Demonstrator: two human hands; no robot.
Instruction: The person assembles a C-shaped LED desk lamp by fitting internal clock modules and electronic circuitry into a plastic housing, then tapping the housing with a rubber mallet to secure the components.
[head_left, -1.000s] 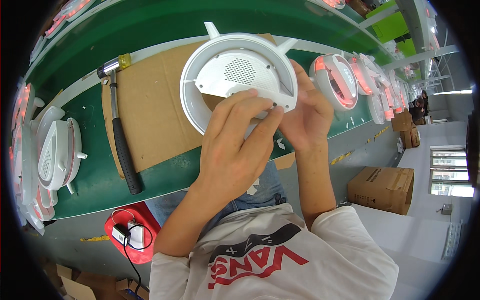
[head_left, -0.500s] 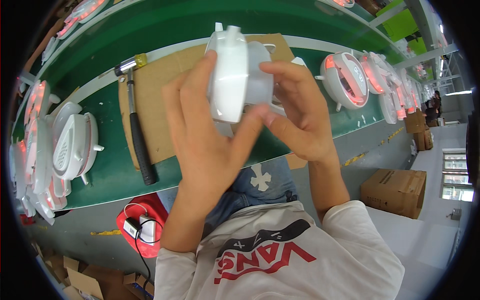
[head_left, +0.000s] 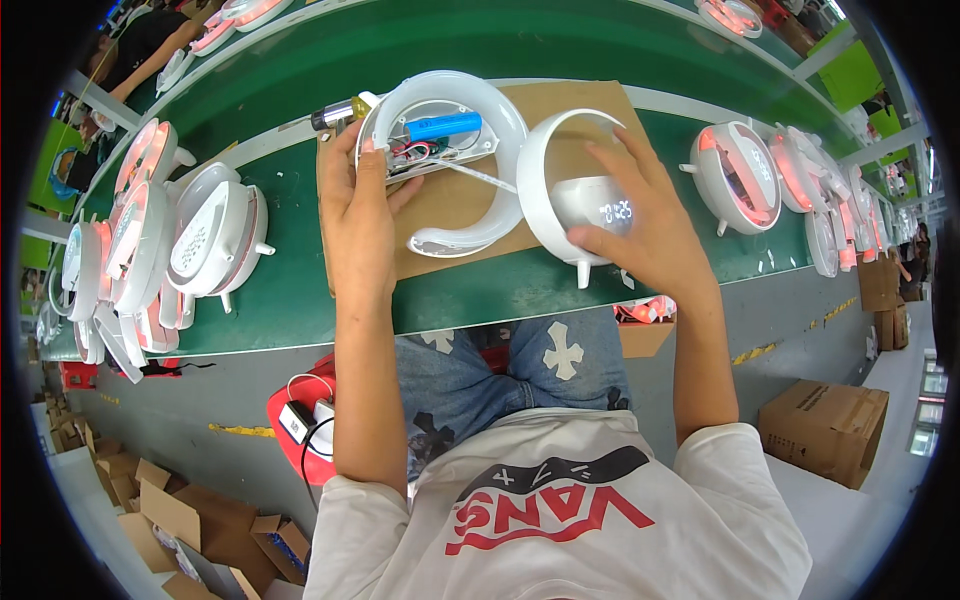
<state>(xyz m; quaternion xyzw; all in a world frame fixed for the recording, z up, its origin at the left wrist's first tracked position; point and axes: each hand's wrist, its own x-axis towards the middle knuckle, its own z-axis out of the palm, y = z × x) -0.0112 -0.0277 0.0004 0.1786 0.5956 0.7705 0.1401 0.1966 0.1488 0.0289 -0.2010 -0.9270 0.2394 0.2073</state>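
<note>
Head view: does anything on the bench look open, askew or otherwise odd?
Yes. The white ring-shaped housing under the left hand lies open on the cardboard sheet, its blue cylindrical cell and loose wires exposed. The front half, display lit, sits apart under the right hand.

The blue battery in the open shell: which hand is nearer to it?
Left. The left hand holds the open shell right beside the blue battery; the right hand rests on the other white half, farther off.

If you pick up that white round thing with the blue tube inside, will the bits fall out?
The open white shell looks like thin plastic, so probably light and stiff. Its blue cylinder and thin wires lie uncovered, so tipping might shake them loose. The left hand steadies its edge.
</note>
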